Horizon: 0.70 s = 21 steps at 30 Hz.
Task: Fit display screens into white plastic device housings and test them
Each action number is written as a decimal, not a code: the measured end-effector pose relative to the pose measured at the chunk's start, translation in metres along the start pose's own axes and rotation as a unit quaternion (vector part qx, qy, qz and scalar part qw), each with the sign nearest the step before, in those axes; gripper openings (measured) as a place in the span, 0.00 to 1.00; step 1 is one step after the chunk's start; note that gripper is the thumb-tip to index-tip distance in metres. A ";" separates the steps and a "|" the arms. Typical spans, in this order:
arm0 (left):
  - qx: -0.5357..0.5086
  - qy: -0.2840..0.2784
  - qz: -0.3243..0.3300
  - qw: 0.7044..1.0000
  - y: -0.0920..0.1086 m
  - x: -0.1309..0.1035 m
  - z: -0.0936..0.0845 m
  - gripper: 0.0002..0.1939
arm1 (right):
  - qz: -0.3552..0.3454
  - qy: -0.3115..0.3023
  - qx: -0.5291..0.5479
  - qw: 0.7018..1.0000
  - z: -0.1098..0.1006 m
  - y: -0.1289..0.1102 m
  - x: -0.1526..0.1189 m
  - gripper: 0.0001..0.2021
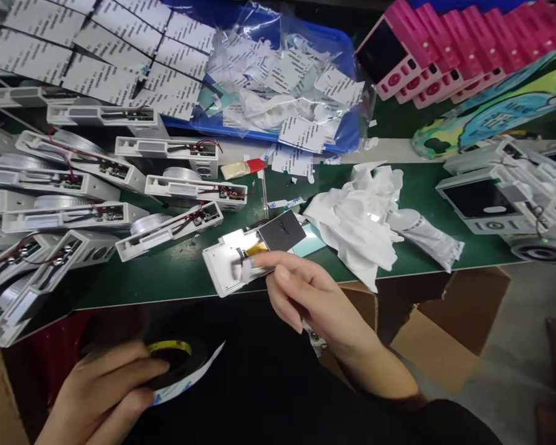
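My left hand (106, 386), low at the left, is closed around a roll of double-sided tape (197, 358). A loose end with blue print on white backing sticks out to the right. My right hand (310, 293) reaches over the table's front edge with its index finger stretched out and the other fingers curled. A small piece of tape (247, 271) clings to that fingertip, over a white device housing (221, 262); whether it touches the housing I cannot tell. From the housing a black display panel (283, 231) is folded out, with an orange flex cable (256, 248) beside it.
Several white housings (178, 228) with wires stand at the left, and more (482, 198) at the right. Crumpled white film (361, 216) lies beside the display. Behind are a blue tray (340, 139) of bagged scraps and pink devices (401, 49). Below right is a cardboard box (445, 334).
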<state>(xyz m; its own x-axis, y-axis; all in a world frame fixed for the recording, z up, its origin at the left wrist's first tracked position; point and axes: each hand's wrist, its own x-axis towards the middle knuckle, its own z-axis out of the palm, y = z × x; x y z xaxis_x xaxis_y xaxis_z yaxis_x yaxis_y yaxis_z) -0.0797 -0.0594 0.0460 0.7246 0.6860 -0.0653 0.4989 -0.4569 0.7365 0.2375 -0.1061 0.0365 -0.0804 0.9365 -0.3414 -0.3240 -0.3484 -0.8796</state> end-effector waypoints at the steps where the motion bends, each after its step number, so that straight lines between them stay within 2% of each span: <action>1: 0.039 0.006 0.012 0.999 0.004 0.008 0.000 0.17 | 0.023 -0.021 0.021 0.999 0.001 -0.001 0.005 0.18; 3: 0.075 0.010 0.032 0.997 0.013 0.026 0.003 0.13 | 0.068 -0.052 0.060 0.995 0.003 -0.005 0.011 0.17; 5: 0.091 0.023 0.042 0.995 0.020 0.044 0.009 0.14 | 0.103 -0.071 0.084 0.989 0.004 -0.009 0.014 0.16; 6: 0.093 0.032 0.031 0.995 0.023 0.052 0.013 0.17 | 0.113 -0.075 0.084 0.987 0.004 -0.011 0.015 0.16; 10: 0.077 0.031 -0.044 0.996 0.028 0.079 0.033 0.37 | 0.143 -0.081 0.059 0.985 0.006 -0.018 0.020 0.16; 12: 0.071 0.020 -0.059 0.996 0.028 0.086 0.039 0.41 | 0.150 -0.083 0.052 0.984 0.005 -0.021 0.021 0.16; 16: 0.060 0.019 -0.077 0.995 0.025 0.092 0.042 0.36 | 0.156 -0.087 0.062 0.982 0.002 -0.022 0.021 0.16; 21: 0.116 0.059 -0.056 0.990 0.022 0.094 0.042 0.32 | 0.179 -0.093 0.052 0.978 0.002 -0.023 0.022 0.18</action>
<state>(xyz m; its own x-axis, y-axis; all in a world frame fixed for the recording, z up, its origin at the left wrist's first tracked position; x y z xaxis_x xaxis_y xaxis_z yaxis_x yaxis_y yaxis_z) 0.0198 -0.0291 0.0279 0.6053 0.7945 -0.0491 0.6782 -0.4824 0.5544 0.2414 -0.0774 0.0495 -0.3735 0.7498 -0.5462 -0.3377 -0.6583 -0.6727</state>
